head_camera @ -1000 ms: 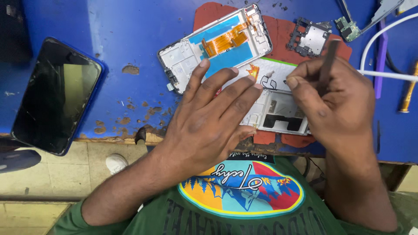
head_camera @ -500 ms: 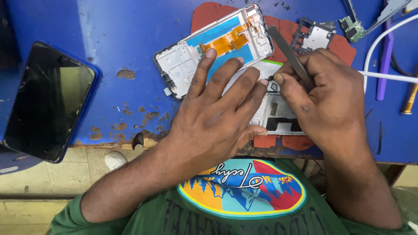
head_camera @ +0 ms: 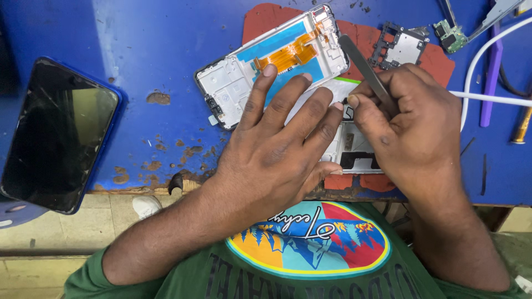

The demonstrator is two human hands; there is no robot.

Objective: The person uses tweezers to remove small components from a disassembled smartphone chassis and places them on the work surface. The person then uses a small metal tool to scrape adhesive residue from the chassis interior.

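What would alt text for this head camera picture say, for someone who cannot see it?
Seen from above, a left hand presses flat on an opened phone part while the right hand holds grey tweezers to it. A phone frame with an orange ribbon cable lies behind on the blue bench, and a dark phone lies off to the left.

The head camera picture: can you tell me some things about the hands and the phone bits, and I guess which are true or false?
1. The left hand lies flat with spread fingers on the opened phone parts. True.
2. The right hand holds a pair of scissors. False: it grips a slim grey metal tool.
3. The phone frame with the orange ribbon rests on the blue table. True.
4. The dark-screened phone lies under the right hand. False: it lies far off, past the left hand.
5. The white cable is beside the right hand. True.
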